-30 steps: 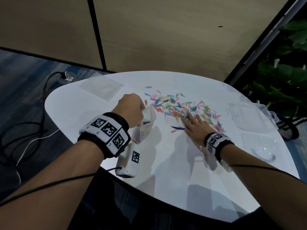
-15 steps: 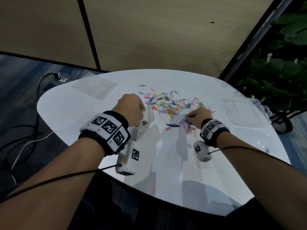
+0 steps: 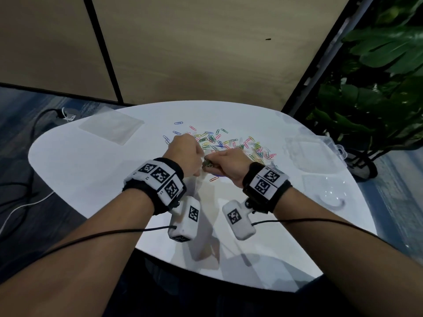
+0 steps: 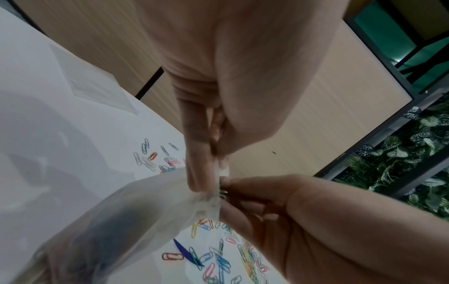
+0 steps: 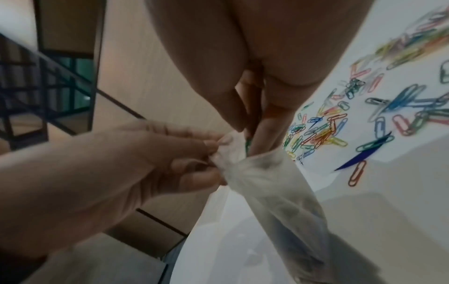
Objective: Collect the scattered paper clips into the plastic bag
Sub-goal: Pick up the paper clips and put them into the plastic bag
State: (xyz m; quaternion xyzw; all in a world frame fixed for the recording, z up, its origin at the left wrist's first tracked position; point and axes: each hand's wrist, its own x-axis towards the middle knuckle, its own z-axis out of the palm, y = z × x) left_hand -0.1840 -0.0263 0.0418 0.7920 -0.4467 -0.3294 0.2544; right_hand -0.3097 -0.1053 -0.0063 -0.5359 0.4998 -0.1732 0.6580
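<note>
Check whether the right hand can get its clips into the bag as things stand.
Probably yes: the right hand holds clips right at the bag mouth, which the left hand pinches up, though the opening looks bunched narrow.

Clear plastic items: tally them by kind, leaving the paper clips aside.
Plastic bag in the left hand grip: 1
Flat plastic bag lying on the table: 1
Clear plastic box: 1
Clear plastic dish: 1
Total: 4
</note>
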